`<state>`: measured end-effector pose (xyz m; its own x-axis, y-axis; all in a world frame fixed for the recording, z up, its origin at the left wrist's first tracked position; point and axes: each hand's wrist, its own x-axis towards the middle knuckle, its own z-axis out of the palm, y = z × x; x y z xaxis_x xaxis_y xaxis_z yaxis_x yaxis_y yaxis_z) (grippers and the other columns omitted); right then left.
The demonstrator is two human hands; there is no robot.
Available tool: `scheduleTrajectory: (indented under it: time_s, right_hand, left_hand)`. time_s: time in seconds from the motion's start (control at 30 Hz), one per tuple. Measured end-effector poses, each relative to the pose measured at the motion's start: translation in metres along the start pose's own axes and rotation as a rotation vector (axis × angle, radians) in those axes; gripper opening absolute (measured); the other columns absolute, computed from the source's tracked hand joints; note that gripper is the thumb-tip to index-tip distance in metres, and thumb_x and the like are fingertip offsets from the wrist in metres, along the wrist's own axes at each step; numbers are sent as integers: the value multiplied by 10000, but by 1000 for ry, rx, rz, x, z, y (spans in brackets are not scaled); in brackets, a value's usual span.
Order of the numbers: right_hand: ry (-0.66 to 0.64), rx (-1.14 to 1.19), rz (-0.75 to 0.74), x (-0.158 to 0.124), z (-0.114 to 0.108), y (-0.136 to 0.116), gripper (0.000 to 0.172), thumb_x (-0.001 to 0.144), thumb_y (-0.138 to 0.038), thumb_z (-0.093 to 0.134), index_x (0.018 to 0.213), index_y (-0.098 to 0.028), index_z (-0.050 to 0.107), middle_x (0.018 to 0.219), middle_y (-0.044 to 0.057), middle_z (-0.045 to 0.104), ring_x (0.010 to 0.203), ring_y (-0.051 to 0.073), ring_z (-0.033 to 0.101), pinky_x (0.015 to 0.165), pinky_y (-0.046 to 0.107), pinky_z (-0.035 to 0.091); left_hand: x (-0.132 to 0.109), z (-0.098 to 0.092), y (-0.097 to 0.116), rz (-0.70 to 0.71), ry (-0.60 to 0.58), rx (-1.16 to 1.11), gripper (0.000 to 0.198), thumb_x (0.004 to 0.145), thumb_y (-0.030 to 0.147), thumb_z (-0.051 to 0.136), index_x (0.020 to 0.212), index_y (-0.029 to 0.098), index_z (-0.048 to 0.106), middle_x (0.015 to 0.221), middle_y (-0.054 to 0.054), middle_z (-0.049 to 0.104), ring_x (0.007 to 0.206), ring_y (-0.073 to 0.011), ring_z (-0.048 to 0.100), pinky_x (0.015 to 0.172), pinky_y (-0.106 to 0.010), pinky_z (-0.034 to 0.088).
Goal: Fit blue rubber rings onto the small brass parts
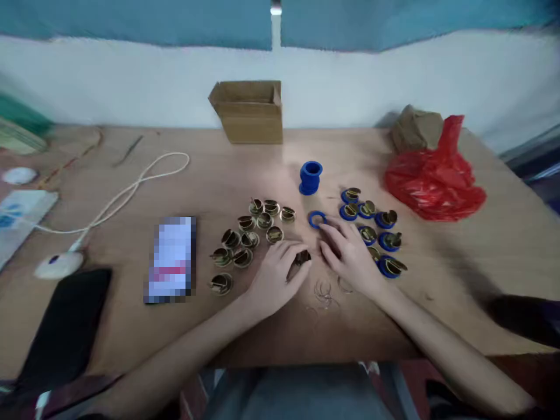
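My left hand (280, 271) rests on the wooden table (131, 326), its fingers pinched round a small brass-coloured part (303, 257). My right hand (350, 254) lies just right of it, fingers stretched forward and partly spread, its fingertips close to a loose blue ring (317, 219). A cluster of several brass parts (251, 236) lies left of my hands. Several brass parts seated in blue rings (376, 233) lie to the right. A stack of blue rings (310, 177) stands behind. Thin wire rings (326, 290) lie near my wrists.
An open cardboard box (249, 111) stands at the back by the wall. A red plastic bag (433, 175) and brown paper lie at the right. A phone (171, 259), a white cable with a mouse-like object (59, 263) and a black item (65, 326) are on the left.
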<state>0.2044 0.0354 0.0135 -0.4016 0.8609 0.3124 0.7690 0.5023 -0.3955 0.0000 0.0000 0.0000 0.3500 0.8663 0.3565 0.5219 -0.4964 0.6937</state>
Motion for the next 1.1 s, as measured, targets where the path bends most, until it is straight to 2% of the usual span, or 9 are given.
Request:
scheduleTrajectory:
  time_s: [0.2, 0.3, 0.47, 0.8, 1.0, 1.1]
  right_hand:
    - [13, 59, 40, -2, -1, 1, 23, 948, -178, 559, 965, -191, 567, 1159, 137, 606, 1116, 307, 565, 966, 486, 483]
    - [-15, 68, 27, -2, -1, 2, 69, 939, -201, 582, 897, -203, 527, 1138, 137, 611, 1089, 315, 576, 927, 483, 493]
    - [2, 76, 14, -3, 0, 3, 44, 954, -200, 569, 962, -207, 526, 1075, 118, 651, 1004, 304, 599, 872, 474, 501]
    - [66, 188, 28, -3, -3, -5, 162, 924, -96, 542, 1039, -210, 541, 1017, 91, 631, 976, 263, 614, 836, 419, 523]
    - [127, 248, -34, -2, -9, -9, 139, 967, -172, 581, 1092, -224, 548, 1044, 74, 640, 1000, 233, 633, 870, 384, 525]
    - [119, 323, -28, -3, -12, -12, 101, 987, -236, 578, 1080, -229, 539, 986, 51, 656, 891, 203, 653, 785, 335, 540]
  left_hand:
    - [1, 0, -1, 5, 11, 10, 222, 959, 204, 589, 1181, 197, 587, 1151, -82, 683, 1108, -242, 615, 996, -455, 505]
    - [2, 1, -1, 0, 10, 0, 232, 951, 194, 598, 1183, 195, 589, 1159, -82, 682, 1116, -240, 611, 1005, -453, 500]
    - [2, 2, -1, -3, 14, -2, 232, 950, 200, 603, 1181, 191, 585, 1154, -80, 684, 1106, -236, 613, 997, -446, 503]
    - [2, 2, -2, -8, 21, 1, 230, 944, 194, 606, 1173, 190, 581, 1150, -86, 685, 1096, -242, 618, 985, -456, 513]
    - [2, 2, -1, -32, 35, -25, 253, 945, 214, 610, 1194, 183, 575, 1158, -100, 686, 1106, -256, 619, 985, -473, 515]
    - [2, 0, -1, -54, 48, -59, 338, 959, 244, 595, 1288, 189, 544, 1204, -115, 677, 1131, -264, 618, 995, -491, 514]
